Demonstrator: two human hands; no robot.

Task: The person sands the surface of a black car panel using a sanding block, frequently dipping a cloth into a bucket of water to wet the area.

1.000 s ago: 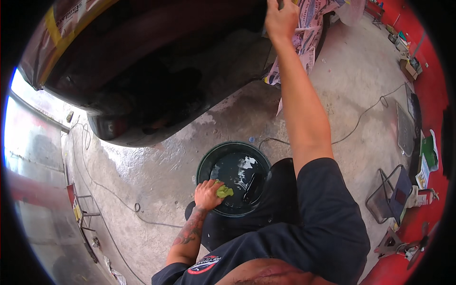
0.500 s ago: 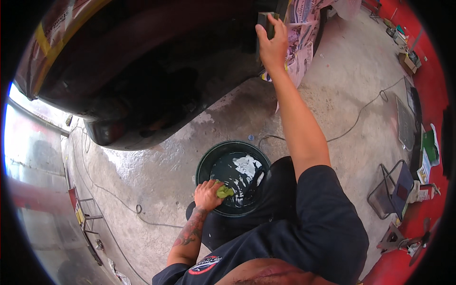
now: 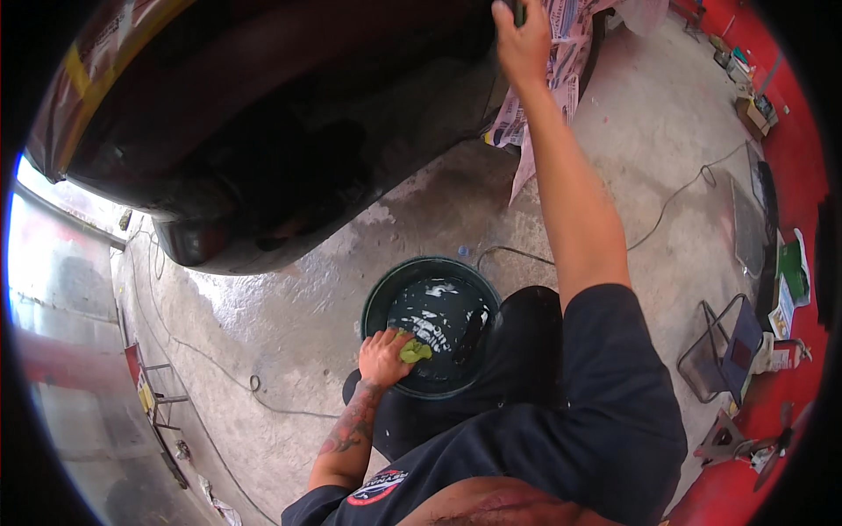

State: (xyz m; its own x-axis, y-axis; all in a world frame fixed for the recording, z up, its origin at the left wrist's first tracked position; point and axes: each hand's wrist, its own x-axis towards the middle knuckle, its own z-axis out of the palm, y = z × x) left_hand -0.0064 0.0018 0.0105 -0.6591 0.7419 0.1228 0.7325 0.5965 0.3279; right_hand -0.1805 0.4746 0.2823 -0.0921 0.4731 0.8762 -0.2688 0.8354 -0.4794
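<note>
A large dark glossy car body panel [image 3: 289, 131] fills the upper left. At its far right end my right hand [image 3: 524, 53] is closed around a dark sanding block [image 3: 519, 13], which is mostly hidden by the fingers and the picture's edge. Sheets of printed masking paper [image 3: 572, 44] hang right beside that hand. My left hand [image 3: 381, 358] rests at the near left rim of a round dark basin [image 3: 372, 302], gripping a wet yellow-green cloth [image 3: 416, 351]. Water in the basin reflects white light, and a dark elongated shape lies at its right side.
A thin cable [image 3: 254, 383] loops over the concrete floor [image 3: 298, 351], which is wet below the panel. A folding chair [image 3: 724, 351] and cardboard box [image 3: 752, 117] stand along the red wall at right. A metal frame [image 3: 162, 399] is at left.
My right hand has moved farther up and slightly right with the sanding block, now partly out of the picture. My left hand stays put with the cloth; reflections in the basin have shifted.
</note>
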